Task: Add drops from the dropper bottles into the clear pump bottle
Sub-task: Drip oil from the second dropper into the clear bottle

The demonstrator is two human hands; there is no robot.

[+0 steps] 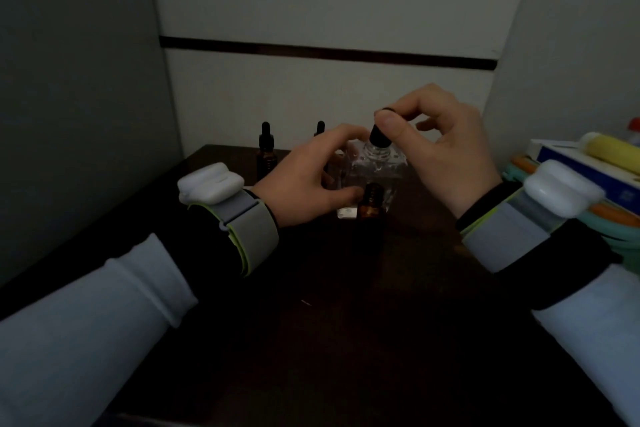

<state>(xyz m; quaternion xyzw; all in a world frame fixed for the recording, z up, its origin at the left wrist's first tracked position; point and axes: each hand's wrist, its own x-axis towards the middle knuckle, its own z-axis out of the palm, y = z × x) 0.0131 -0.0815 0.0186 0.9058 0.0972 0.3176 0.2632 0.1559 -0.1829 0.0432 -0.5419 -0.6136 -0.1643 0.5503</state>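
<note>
- Clear pump bottle (375, 165) stands upright on the dark tabletop (346, 322), mid-frame, between your two hands, with no pump on it and the neck open.
- Your left hand (308, 180) is on the clear pump bottle's left side. Its fingers curl over the shoulder and its thumb wraps the front lower edge, so it grips the bottle.
- Your right hand (446, 149) is just right of and above the clear pump bottle. Thumb and forefinger pinch the rubber bulb of a black dropper (378, 136), and the other fingers are loosely curled.
- The dropper hangs upright with its collar right at the clear pump bottle's neck. You can't make out the pipette tip.
- An open amber bottle (371, 206), uncapped, stands directly in front of the clear pump bottle, just beside your left thumb.
- Two capped dropper bottles are behind and to the left of the clear pump bottle. One (266, 151) is in full view, and the other (319, 128) is mostly hidden by your left hand.
- A stack of boxes (588, 166) sits well to the right of the clear pump bottle.
</note>
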